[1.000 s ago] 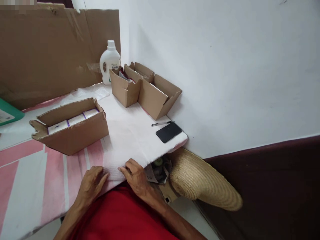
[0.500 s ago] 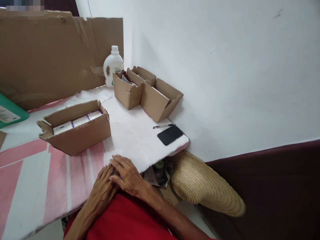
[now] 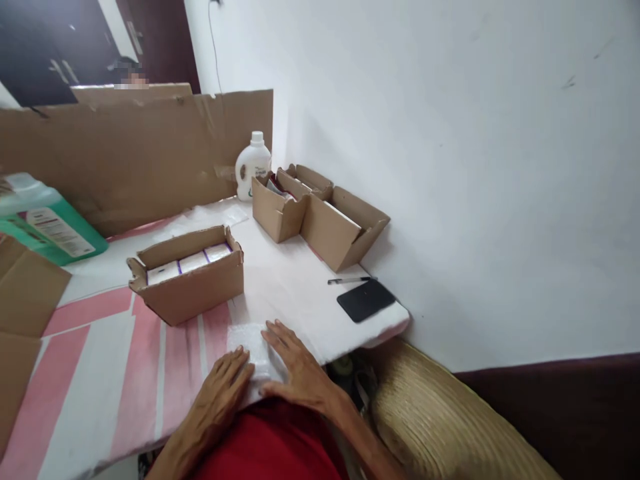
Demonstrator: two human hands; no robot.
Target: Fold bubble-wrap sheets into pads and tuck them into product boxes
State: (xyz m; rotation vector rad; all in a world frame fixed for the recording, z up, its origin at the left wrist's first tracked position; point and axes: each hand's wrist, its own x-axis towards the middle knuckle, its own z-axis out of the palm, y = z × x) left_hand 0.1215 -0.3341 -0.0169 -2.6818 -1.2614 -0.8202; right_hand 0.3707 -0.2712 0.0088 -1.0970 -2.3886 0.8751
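Note:
A small piece of clear bubble wrap [image 3: 253, 343] lies at the table's near edge, between my two hands. My left hand [image 3: 225, 380] rests flat at its left side, fingertips touching the plastic. On the other side my right hand [image 3: 295, 370] is spread out, its fingers over the wrap's right edge and its thumb apart. Neither hand grips anything. Just beyond stands an open cardboard box [image 3: 195, 300] with several white, purple-edged packs [image 3: 193, 262] in a row inside.
Against the wall are more open cardboard boxes [image 3: 325, 233], a white bottle [image 3: 254, 163], a pen [image 3: 345, 281] and a black phone [image 3: 367, 300]. A green jug [image 3: 65, 230] and cardboard [image 3: 25, 293] are at left. A straw hat [image 3: 440, 413] hangs below the table's right edge. A person [image 3: 129, 73] is behind the cardboard panel [image 3: 150, 150].
My hands, overlapping before, have moved apart and now show the bubble wrap between them. The view has tilted up and turned left, bringing more of the green jug into sight.

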